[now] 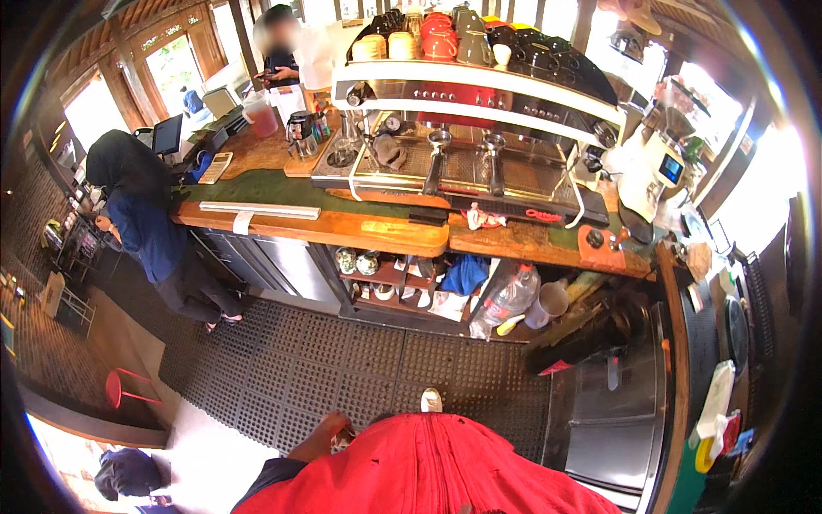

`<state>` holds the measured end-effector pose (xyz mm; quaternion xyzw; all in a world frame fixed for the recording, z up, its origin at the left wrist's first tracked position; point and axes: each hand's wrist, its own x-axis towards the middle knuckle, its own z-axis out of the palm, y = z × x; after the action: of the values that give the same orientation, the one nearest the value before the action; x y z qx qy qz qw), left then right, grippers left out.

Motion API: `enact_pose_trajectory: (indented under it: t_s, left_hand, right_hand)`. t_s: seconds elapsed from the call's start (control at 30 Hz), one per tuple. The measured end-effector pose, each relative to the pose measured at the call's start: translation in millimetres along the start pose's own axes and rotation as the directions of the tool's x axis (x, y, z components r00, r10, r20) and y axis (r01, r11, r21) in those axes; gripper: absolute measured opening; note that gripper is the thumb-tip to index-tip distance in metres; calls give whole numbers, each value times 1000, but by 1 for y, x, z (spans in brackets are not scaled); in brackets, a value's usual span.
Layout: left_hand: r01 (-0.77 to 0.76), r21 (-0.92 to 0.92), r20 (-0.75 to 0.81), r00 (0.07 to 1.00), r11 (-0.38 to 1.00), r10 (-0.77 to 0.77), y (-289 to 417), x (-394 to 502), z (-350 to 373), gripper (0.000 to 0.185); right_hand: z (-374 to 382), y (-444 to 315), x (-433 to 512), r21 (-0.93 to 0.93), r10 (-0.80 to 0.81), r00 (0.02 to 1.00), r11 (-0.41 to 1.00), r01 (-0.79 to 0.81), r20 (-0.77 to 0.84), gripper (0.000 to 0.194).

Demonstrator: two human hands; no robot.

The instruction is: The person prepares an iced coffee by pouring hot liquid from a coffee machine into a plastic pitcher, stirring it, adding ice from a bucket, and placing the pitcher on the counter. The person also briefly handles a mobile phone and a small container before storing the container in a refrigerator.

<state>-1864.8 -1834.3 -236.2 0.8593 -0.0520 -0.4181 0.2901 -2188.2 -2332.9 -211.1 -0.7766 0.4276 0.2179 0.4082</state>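
My left hand [338, 426] hangs low beside my red top, over the rubber floor mat; whether it holds anything is not clear. My right hand is out of view. Before me stands a wide espresso machine [546, 104] on a wooden counter [385, 239], with two portafilters [433, 168] locked or resting in its front. Cups, several of them red [439, 45], are stacked on top of it. A crumpled cloth [389, 151] lies on the drip tray. A tamper [619, 239] stands on a mat at the counter's right end, near a grinder [668, 168].
A person in a dark head covering [144, 225] stands at the left; another person [281, 64] is behind the counter. Under it are shelves [385, 273], a large plastic bottle [514, 292] and a pitcher [549, 304]. A perforated rubber mat [359, 360] covers the floor. A red stool [114, 389] stands left.
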Motion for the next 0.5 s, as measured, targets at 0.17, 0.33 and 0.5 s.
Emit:
enact_pose_trajectory:
  t_s: [0.17, 0.33, 0.5]
  left_hand:
    - [56, -260, -227, 967, 964, -118, 137, 26, -42, 35]
    - [-149, -483, -339, 940, 863, -27, 206, 53, -71, 45]
    - [20, -473, -185, 975, 881, -122, 144, 129, -77, 47]
  right_hand:
    - [-149, -159, 40, 236, -273, 960, 931, 279, -62, 27]
    - [-290, -385, -23, 169, -621, 778, 760, 628, -96, 21]
    - [-328, -559, -127, 443, -954, 66, -74, 894, -294, 19]
